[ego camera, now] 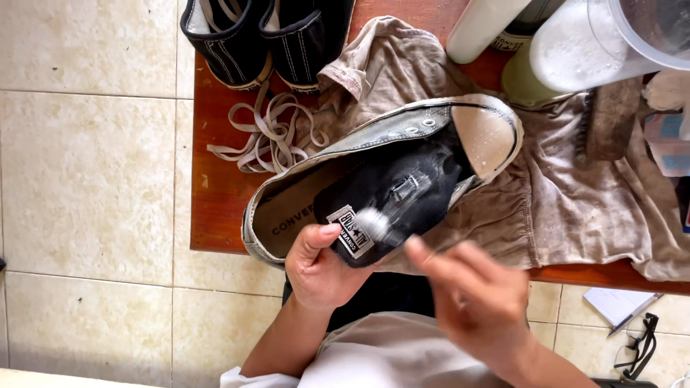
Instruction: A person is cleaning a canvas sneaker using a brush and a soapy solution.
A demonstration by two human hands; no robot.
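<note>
Gripping the tongue of the grey sneaker, your left hand presses its thumb onto the tongue's label patch, the other fingers curled beneath. Your right hand is motion-blurred; its fingers appear pinched around a small brush whose pale head touches the tongue beside the label. The sneaker lies on its side on a stained beige cloth, toe cap wet. Behind the sneaker lie loose laces and a pair of black shoes. Beyond its toe stand foamy plastic containers. All rest on a red-brown table.
</note>
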